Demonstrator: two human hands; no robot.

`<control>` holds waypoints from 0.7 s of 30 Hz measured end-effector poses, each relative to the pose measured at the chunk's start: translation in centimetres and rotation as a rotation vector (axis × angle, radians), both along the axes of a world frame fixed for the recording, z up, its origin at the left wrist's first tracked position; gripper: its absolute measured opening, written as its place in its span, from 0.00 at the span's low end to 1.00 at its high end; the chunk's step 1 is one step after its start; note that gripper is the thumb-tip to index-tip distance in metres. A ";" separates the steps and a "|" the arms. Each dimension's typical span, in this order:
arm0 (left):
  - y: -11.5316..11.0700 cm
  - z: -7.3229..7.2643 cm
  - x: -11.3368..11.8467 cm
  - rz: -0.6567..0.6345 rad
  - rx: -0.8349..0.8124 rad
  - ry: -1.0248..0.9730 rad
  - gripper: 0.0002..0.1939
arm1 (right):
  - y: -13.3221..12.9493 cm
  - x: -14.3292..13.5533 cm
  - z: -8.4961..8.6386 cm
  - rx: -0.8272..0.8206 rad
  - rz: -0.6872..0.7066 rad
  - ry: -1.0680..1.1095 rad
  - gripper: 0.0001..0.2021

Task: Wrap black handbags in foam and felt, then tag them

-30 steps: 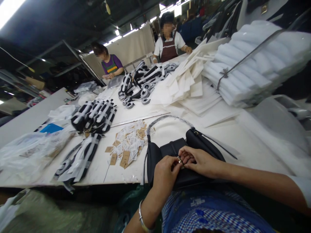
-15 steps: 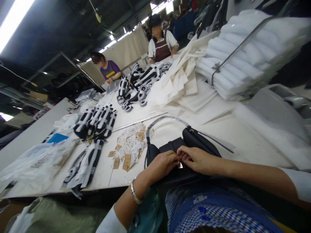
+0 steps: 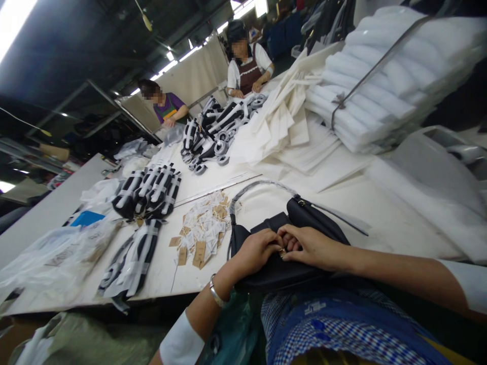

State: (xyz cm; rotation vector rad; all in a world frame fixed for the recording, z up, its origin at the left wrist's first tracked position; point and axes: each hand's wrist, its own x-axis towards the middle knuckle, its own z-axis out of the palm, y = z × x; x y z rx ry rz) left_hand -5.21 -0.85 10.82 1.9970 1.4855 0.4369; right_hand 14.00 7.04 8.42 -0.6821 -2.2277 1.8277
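A black handbag [image 3: 315,220] lies at the table's front edge, its wrapped handle [image 3: 262,183] arching away from me. Over the bag's middle, my left hand [image 3: 261,249] and my right hand [image 3: 310,247] meet with fingers bent. Between their fingertips is a small gold-coloured metal clasp [image 3: 282,252], and both hands are closed on it. Part of the clasp is hidden by the fingers. A thin dark strap [image 3: 338,218] runs from the bag's right side onto the table.
Left of the bag lies a pile of paper tags [image 3: 205,228]. Wrapped black bundles [image 3: 148,192] sit farther left, near plastic bags [image 3: 64,248]. A tied stack of white foam sheets [image 3: 380,81] stands at the right. Two people work across the table [image 3: 198,190].
My fingers have shifted slightly on the clasp, with the right thumb now lower against it. The view has tilted a little. Across the table, one person's hands have come closer together.
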 end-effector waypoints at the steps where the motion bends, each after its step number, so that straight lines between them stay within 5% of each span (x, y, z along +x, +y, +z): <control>1: 0.0 -0.1 0.0 0.016 -0.002 -0.016 0.05 | -0.1 0.0 0.0 -0.014 -0.013 0.007 0.18; 12: 0.0 0.8 -1.1 -0.057 -0.031 -0.125 0.13 | -0.6 0.3 0.0 -0.110 -0.071 0.033 0.20; 21: -0.1 1.4 -1.4 -0.328 0.245 0.246 0.12 | -0.3 0.3 0.0 -0.190 -0.077 0.031 0.20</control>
